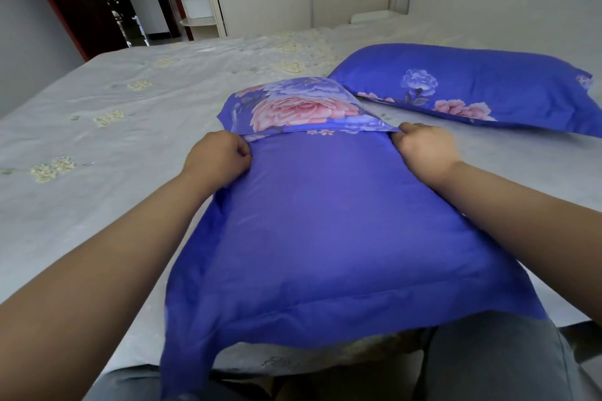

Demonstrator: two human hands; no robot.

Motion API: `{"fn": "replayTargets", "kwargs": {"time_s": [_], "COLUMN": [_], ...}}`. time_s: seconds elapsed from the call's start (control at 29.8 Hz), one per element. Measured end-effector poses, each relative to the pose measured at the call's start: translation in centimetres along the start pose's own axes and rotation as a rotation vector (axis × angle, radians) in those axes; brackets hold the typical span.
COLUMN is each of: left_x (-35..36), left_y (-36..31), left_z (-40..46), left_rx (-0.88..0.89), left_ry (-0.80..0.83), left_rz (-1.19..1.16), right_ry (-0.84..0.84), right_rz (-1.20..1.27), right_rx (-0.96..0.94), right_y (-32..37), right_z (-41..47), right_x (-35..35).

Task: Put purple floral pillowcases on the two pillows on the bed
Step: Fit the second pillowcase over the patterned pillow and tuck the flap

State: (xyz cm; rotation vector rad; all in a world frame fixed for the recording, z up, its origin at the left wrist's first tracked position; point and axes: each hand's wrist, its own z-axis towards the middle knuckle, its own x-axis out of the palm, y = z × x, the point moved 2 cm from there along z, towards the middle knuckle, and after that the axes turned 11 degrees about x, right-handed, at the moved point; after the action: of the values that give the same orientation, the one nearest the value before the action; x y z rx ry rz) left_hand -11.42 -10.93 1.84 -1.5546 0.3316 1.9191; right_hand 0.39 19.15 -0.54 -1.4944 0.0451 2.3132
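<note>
While both hands, left (217, 156) and right (420, 144), pinch the case (312, 221) mouth, an uneven tug could bunch the seemingly untucked flap (293, 107).

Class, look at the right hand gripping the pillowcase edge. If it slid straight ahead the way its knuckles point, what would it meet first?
Probably the floral flap of the near pillowcase; the right hand points up-left, though depth is unclear.
</note>
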Motion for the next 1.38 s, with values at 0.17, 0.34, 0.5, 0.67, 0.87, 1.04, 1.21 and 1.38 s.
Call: {"fn": "replayTargets", "kwargs": {"time_s": [0.17,0.34,0.5,0.67,0.87,1.04,1.21,1.38], "left_x": [1.5,3.0,4.9,5.6,2.3,-0.1,1.1,5.6], "left_y": [0.3,1.5,2.4,2.9,1.8,-2.5,-3.6,0.4], "left_z": [-0.2,-0.4,-1.3,-4.0,-3.2,0.2,-2.3,-6.1], "left_rx": [0.073,0.098,0.108,0.305,0.081,0.071,0.377,0.145], "left_ry": [-0.162,-0.249,-0.199,-0.300,-0.468,-0.308,-0.573,-0.483], "left_rz": [0.230,0.328,0.237,0.136,-0.193,0.022,0.092,0.038], "right_ry": [-0.426,-0.393,0.134,0.436,0.012,-0.122,-0.451,-0.220], "right_rz": [0.116,0.265,0.431,0.470,0.571,0.529,0.447,0.459], "right_rx": [-0.208,-0.068,0.509,0.661,0.425,0.180,0.003,0.468], "right_y": [-0.4,0.2,-0.9,-2.1,-0.7,3.8,4.9,2.0], "right_z": [-0.5,-0.4,-0.2,-1.3,-0.6,2.0,-0.3,-4.4], "right_x": [1.3,1.5,4.0,5.6,1.0,-3.0,-2.6,2.2]}}
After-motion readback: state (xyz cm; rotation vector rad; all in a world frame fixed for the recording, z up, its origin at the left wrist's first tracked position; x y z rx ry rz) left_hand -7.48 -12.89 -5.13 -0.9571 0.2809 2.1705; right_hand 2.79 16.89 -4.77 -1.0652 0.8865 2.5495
